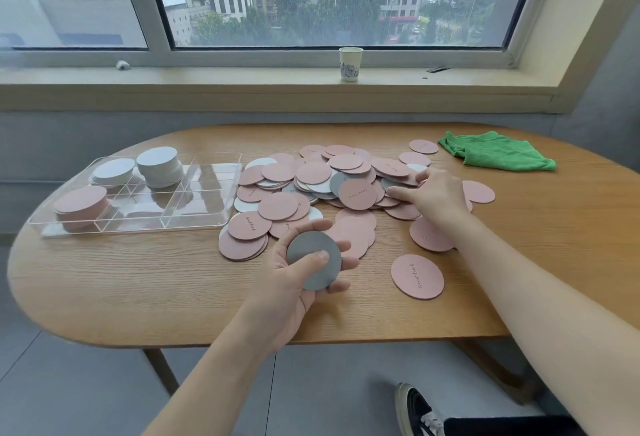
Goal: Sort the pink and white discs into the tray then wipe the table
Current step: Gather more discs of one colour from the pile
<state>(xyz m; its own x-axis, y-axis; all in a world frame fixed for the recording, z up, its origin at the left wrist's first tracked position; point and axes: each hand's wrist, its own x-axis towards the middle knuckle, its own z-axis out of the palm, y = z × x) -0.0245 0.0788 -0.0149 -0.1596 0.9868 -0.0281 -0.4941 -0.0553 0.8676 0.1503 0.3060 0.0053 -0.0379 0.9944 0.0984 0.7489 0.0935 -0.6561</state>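
Nearest me, my left hand (pixel 298 272) is gripping a small stack of white discs (pixel 313 260), thumb pressing across its face, just above the table (pixel 138 290) edge. My right hand (pixel 434 194) is reaching into the mixed pile (pixel 332 182), fingertips pinching at a disc's rim; I cannot tell whether it is lifted free. I am judging it best to be peeling only white ones, sliding each clear of the pink overlaps before adding it to the stack, then carrying the lot to the tray (pixel 221 217), where white stacks (pixel 159 165) and a pink stack (pixel 81 205) are sitting in separate compartments. Green cloth (pixel 495 155) is waiting far right.
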